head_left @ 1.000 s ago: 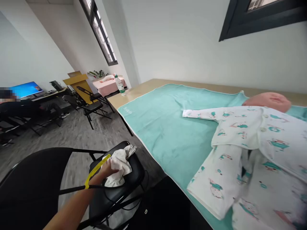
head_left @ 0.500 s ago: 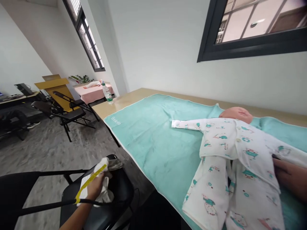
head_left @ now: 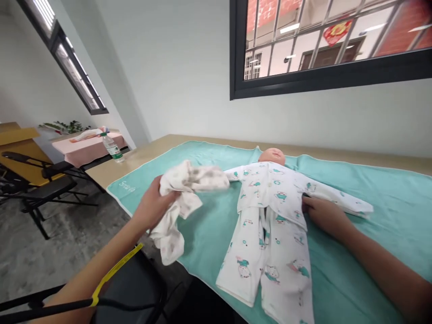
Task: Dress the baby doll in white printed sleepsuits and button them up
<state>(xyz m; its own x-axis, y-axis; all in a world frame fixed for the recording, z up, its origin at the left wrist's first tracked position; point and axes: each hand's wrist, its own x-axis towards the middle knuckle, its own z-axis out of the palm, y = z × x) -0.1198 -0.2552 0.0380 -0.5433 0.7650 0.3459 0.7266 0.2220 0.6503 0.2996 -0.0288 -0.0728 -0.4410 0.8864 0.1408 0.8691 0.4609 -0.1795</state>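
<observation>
My left hand [head_left: 158,202] is closed on a crumpled white baby garment [head_left: 184,180] with a faint print, holding it above the table's left part. A baby doll [head_left: 272,155] lies face up, dressed in a white baby shirt [head_left: 258,184] and matching trousers [head_left: 286,265] with green prints. Both sleeves are spread outward. Against the doll's side, below the sleeve on the right, is my right hand [head_left: 320,213]. Its fingertips are hidden at the shirt's edge, beside something small and dark. Under the doll is a green blanket [head_left: 202,229].
A water bottle [head_left: 112,147] stands at the table's left corner. A black chair [head_left: 128,288] with a yellow strip is close at the lower left. Farther back are another chair [head_left: 40,189] and a pink-covered table [head_left: 87,146] with another doll. A wall with a window runs behind.
My left hand has lifted the white garment from the black chair to above the blanket. The view has turned right, and my right hand remains at the doll's side.
</observation>
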